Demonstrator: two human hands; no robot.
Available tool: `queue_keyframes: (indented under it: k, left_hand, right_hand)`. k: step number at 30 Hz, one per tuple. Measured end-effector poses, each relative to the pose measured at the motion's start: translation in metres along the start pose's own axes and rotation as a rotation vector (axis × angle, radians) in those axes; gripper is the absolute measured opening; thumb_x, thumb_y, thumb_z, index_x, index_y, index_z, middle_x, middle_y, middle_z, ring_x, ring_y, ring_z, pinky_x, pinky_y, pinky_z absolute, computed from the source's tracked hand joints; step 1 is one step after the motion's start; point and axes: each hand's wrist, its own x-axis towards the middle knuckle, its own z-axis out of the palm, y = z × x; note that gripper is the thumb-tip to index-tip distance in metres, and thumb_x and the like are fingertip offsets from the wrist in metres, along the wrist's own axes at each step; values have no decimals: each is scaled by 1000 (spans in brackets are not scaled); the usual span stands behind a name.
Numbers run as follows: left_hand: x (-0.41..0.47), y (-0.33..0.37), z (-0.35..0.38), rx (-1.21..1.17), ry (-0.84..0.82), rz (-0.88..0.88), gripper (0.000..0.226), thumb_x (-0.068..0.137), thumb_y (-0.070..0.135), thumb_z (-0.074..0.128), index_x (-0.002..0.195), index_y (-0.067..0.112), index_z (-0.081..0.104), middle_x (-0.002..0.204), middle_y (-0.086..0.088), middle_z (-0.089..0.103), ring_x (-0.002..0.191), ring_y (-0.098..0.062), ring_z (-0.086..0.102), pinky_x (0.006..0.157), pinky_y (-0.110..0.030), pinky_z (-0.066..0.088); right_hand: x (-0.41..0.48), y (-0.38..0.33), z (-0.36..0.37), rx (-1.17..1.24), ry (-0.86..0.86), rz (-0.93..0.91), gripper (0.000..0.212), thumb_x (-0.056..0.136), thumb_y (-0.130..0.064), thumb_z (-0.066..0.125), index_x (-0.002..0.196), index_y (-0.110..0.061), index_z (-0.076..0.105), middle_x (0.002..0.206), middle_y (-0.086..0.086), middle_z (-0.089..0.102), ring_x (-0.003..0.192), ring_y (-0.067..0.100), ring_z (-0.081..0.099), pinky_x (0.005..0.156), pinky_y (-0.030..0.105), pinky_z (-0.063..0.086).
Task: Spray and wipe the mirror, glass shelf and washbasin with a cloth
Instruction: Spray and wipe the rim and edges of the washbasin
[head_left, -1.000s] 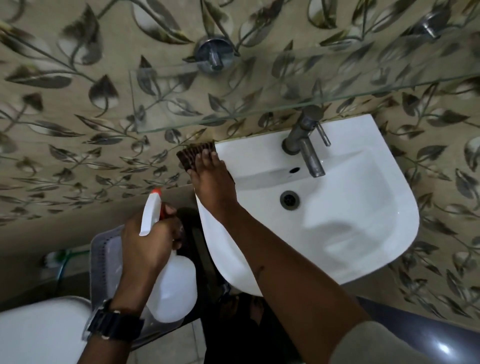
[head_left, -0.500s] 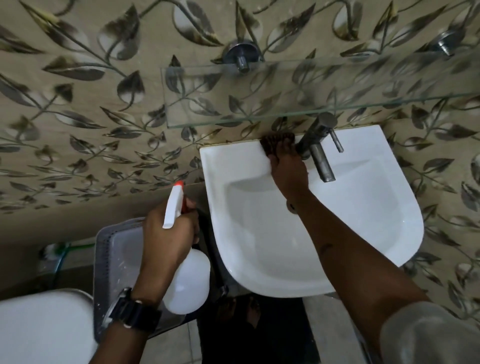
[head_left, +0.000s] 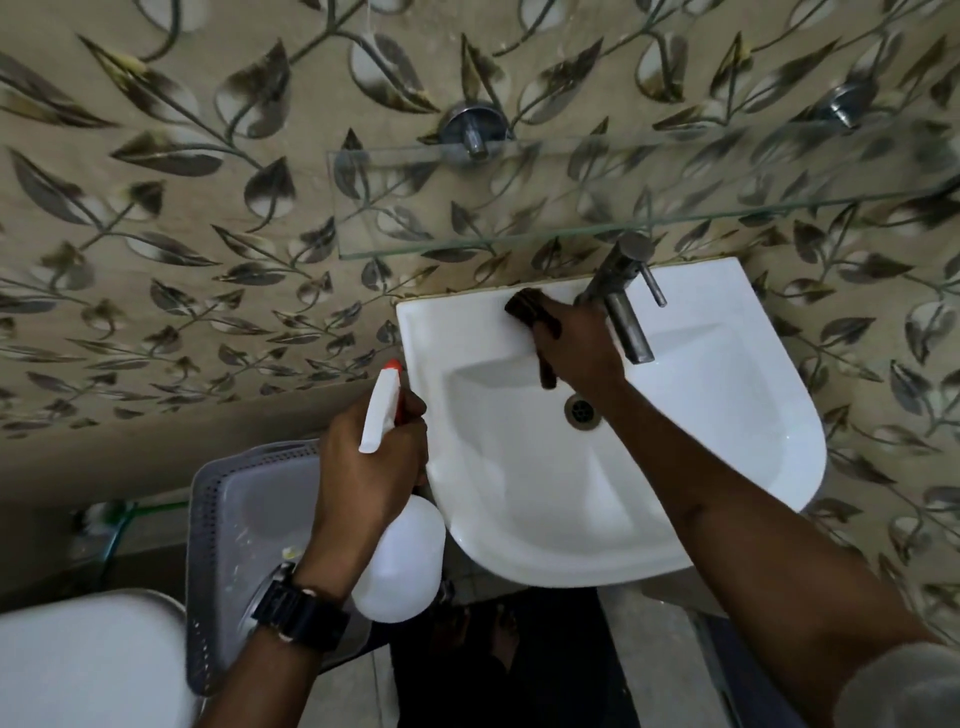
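The white washbasin hangs on the leaf-patterned wall, with a drain in its bowl. My right hand presses a dark brown cloth on the basin's back ledge, just left of the metal tap. A strip of the cloth hangs below my palm into the bowl. My left hand grips a white spray bottle with a red trigger, held left of the basin's rim. The glass shelf juts from the wall above the basin. No mirror is in view.
A grey perforated plastic basket sits below my left hand. A white rounded fixture fills the bottom left corner. Two metal brackets hold the shelf. A dark mat lies on the floor under the basin.
My right hand has slid the cloth along the basin's back ledge from the left corner rightward to beside the tap. The left hand keeps holding the spray bottle.
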Motion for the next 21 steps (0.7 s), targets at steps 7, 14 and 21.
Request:
queue_keyframes:
  k: [7, 14, 21]
  left_hand:
    - [-2, -2, -12, -35, 69, 15, 20, 69, 16, 54, 80, 8, 69, 67, -25, 62, 62, -43, 61, 66, -38, 49]
    - [-22, -47, -44, -5, 361, -10, 11, 76, 18, 54, 70, 15, 63, 67, -20, 64, 64, -39, 64, 67, -52, 56]
    - [-45, -119, -78, -48, 739, 1, 10, 85, 12, 56, 78, 16, 61, 72, -10, 64, 70, -31, 64, 71, -56, 55]
  right_hand:
    - [-83, -55, 5, 1218, -187, 523, 27, 93, -9, 68, 118, 0, 71, 114, 20, 74, 104, 31, 72, 93, 40, 58]
    - [-114, -113, 31, 1309, -516, 546, 31, 95, -13, 65, 122, 1, 69, 117, 18, 73, 105, 27, 72, 91, 38, 58]
    - [-107, -167, 99, 1141, -762, 594, 31, 95, -20, 67, 117, 0, 72, 113, 15, 75, 98, 24, 73, 84, 32, 60]
